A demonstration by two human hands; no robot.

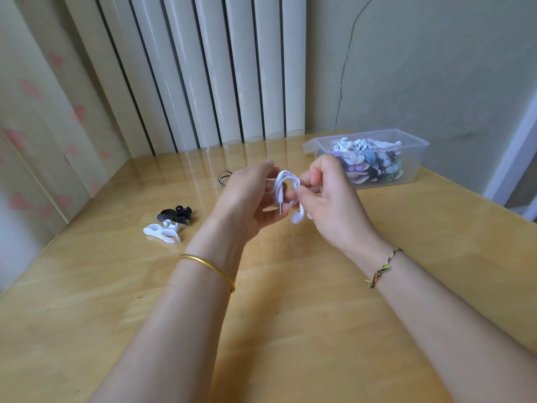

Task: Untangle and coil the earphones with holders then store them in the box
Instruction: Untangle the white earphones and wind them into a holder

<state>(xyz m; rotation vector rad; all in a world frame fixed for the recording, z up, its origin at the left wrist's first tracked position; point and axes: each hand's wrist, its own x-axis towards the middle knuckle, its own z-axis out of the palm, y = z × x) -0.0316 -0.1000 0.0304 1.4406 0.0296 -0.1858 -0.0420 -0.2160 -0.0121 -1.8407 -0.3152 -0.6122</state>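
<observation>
1. Two bare forearms reach in from the near edge over the surface (290,309), a glossy pale wood top. A gold bangle (207,269) circles the left wrist; a braided thread bracelet (383,267) circles the right.

2. Left hand (247,199), raised above the surface, fingers curled round the coil listed next and clamped on it from the left.

3. White earphones (286,181), wound into a small looped bundle and held in the air between both hands, clear of the surface. The metal plug (279,207) points down from the bundle; one earbud (297,218) hangs below it (we cannot tell whether a holder sits inside the bundle).

4. Right hand (331,199), fingers bent, thumb and fingertips pinching the right side of the same coil.

5. White holder (162,231), lying flat on the surface, well left of the hands.

6. Black holder (175,215), touching the white one on its far side.

7. Dark cord (225,177), a thin loop showing on the surface just behind the left hand, the remainder hidden.

8. Box (414,164), clear plastic, open-topped, at the far right of the surface, holding many coiled earphones in white, purple, blue and green.

9. White ribbed radiator (203,68) behind the surface; a cracked pale wall (436,68) to its right; a curtain (35,112) with pink hearts at far left.
</observation>
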